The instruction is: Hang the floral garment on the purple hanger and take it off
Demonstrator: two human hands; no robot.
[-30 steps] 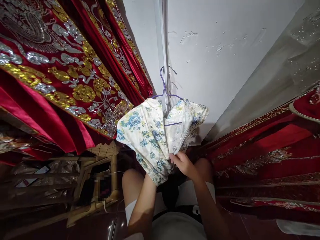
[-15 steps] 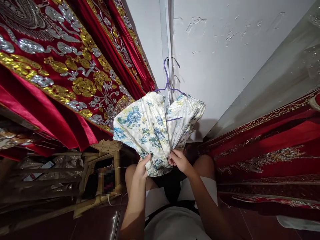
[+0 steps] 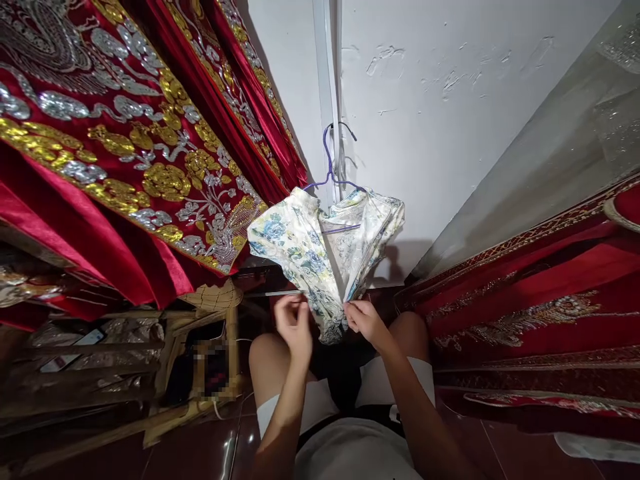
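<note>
Floral garment hangs lengthwise below purple hanger; farther below the hanger, right hand, nearer, pinches its opening edge, left hand loosely open alongside.

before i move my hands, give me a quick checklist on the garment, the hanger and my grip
1. White cloth garment with blue flower print draped on the thin purple hanger: ok.
2. Hanger's hook securely caught at the top: cannot tell; what bears it is unclear.
3. Right hand pinching the garment's front edge: ok.
4. Left hand gripping the garment: cannot tell; it is at the side edge, fingers curled and blurred.
5. Neckline closed: not ok; it gapes in a V.
6. Lower part lying smooth: not ok, bunched.
</note>
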